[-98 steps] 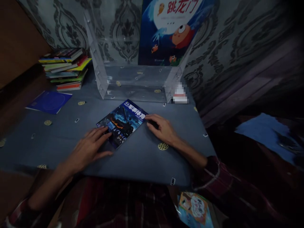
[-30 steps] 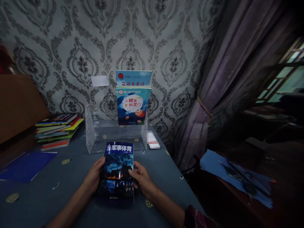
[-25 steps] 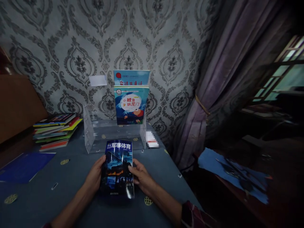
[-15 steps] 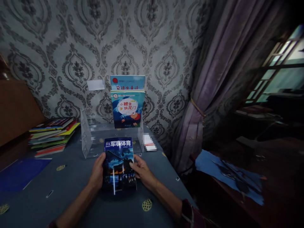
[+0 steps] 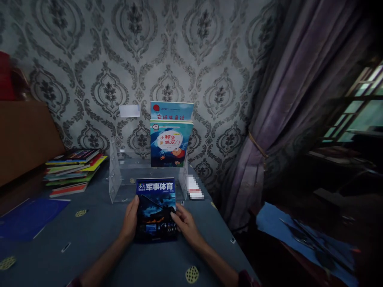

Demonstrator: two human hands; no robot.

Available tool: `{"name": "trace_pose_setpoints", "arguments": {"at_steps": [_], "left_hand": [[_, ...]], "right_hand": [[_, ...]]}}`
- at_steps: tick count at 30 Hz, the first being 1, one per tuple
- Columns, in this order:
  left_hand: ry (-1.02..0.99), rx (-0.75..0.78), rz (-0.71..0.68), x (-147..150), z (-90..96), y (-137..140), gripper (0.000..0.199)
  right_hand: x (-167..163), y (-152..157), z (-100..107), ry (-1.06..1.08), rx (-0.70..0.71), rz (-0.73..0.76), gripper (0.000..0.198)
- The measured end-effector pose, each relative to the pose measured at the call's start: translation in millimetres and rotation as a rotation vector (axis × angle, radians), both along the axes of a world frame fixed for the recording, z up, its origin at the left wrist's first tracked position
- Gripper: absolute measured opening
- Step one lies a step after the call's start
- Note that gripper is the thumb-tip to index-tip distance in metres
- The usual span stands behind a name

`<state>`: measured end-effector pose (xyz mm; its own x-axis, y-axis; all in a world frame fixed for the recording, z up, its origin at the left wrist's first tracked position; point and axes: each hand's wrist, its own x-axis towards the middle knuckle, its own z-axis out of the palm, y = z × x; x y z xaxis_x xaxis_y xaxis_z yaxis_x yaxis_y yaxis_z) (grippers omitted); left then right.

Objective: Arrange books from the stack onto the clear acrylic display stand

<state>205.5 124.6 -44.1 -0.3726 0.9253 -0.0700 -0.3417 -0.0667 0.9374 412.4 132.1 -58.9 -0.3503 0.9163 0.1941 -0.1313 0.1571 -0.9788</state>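
Note:
A dark blue book (image 5: 156, 211) with a military scene on its cover is held between my two hands, its front facing me. My left hand (image 5: 129, 219) grips the left edge. On the right edge, my right hand (image 5: 185, 223) has its thumb on the cover and its other fingers behind. Just beyond the book stands a clear acrylic book stand (image 5: 115, 175) with tiers. Two books lean upright on its right side: a teal book with a red fish (image 5: 169, 149) in front, and a light blue book (image 5: 175, 110) partly hidden behind it.
A stack of books (image 5: 72, 171) lies at the left, near a flat blue folder-like sheet (image 5: 32, 219). Beside the stand is a blurred-out white item (image 5: 194, 187). A blue cloth (image 5: 275, 223) with dark tools on it lies to the right, by a tied curtain (image 5: 248, 175).
The view has shifted a little, so the scene sits further right and slightly lower. Both hands keep hold of the dark blue book, whose cover glare has faded.

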Motion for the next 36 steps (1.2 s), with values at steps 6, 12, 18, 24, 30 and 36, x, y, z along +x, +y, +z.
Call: {"name": "trace_pose_setpoints", "arguments": {"at_steps": [6, 12, 18, 24, 30, 36], "left_hand": [[-0.035, -0.023, -0.059, -3.5, -7.7, -0.4, 0.067], [0.035, 0.033, -0.325, -12.8, -0.9, -6.4, 0.056], [0.069, 0.074, -0.394, -20.3, -6.0, -4.2, 0.049], [0.069, 0.119, -0.401, -23.2, -5.7, -1.3, 0.048], [0.108, 0.128, -0.479, -30.1, -12.1, 0.8, 0.046], [0.159, 0.107, -0.507, -28.9, -2.3, -1.2, 0.04]], "right_hand": [[2.9, -0.5, -6.0, -0.02, -0.017, 0.006, 0.057], [3.8, 1.0, -10.0, -0.038, -0.043, -0.008, 0.056], [7.8, 0.9, -12.8, -0.066, -0.053, -0.021, 0.059], [9.0, 1.4, -16.0, -0.085, -0.082, -0.027, 0.056], [8.4, -2.1, -15.1, -0.096, -0.08, -0.025, 0.054], [10.5, -3.5, -8.5, -0.083, -0.045, -0.008, 0.048]]}}
